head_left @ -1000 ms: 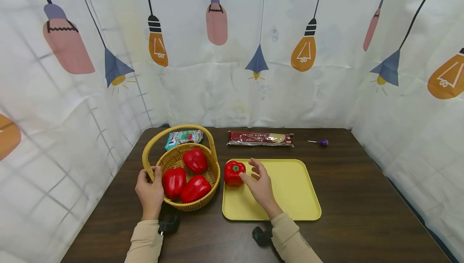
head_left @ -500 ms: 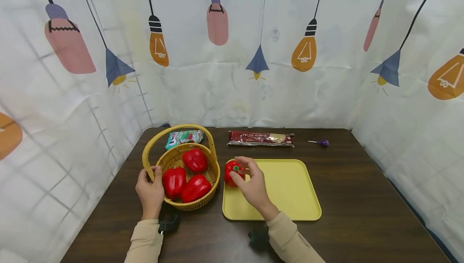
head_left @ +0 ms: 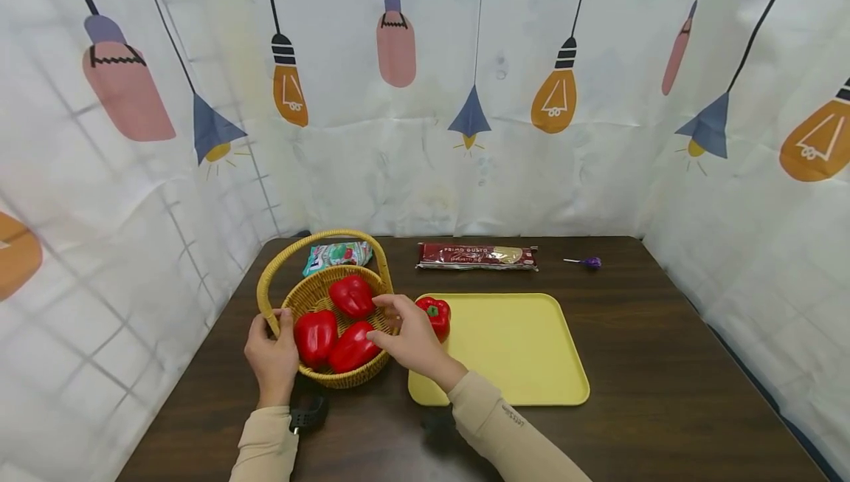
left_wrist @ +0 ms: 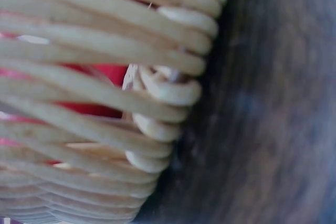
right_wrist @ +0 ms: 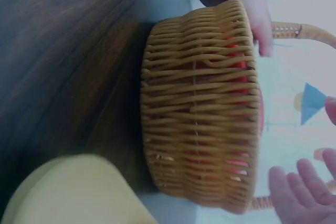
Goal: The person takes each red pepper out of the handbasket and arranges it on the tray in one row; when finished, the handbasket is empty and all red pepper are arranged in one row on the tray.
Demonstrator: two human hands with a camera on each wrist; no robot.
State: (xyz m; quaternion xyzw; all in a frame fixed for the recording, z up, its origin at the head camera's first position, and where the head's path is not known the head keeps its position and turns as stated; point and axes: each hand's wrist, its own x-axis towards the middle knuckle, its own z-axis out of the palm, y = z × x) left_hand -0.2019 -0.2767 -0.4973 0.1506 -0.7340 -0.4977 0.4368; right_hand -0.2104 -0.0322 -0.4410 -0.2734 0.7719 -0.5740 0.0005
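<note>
A yellow wicker basket (head_left: 358,376) with a tall handle stands on the table at the left, holding three red bell peppers (head_left: 315,338). My left hand (head_left: 274,356) grips it where the handle meets the left rim. My right hand (head_left: 412,338) is over the basket's right rim, thumb and fingers apart, near the peppers and holding nothing visible. Another red bell pepper (head_left: 434,314) sits upright at the left of the yellow tray (head_left: 511,349), partly hidden by my right hand. Woven basket wall (left_wrist: 94,93) fills much of the left wrist view. In the right wrist view, spread fingers (right_wrist: 299,192) appear beside the basket.
Behind the basket lies a teal snack packet (head_left: 339,254). A dark red spaghetti pack (head_left: 477,255) lies behind the tray, with a purple-wrapped lollipop (head_left: 591,262) to its right. A patterned white curtain (head_left: 425,172) surrounds the dark wooden table (head_left: 651,364).
My right hand has moved left, from beside the pepper on the tray to over the basket. That pepper stays on the tray. The left hand keeps its grip on the basket.
</note>
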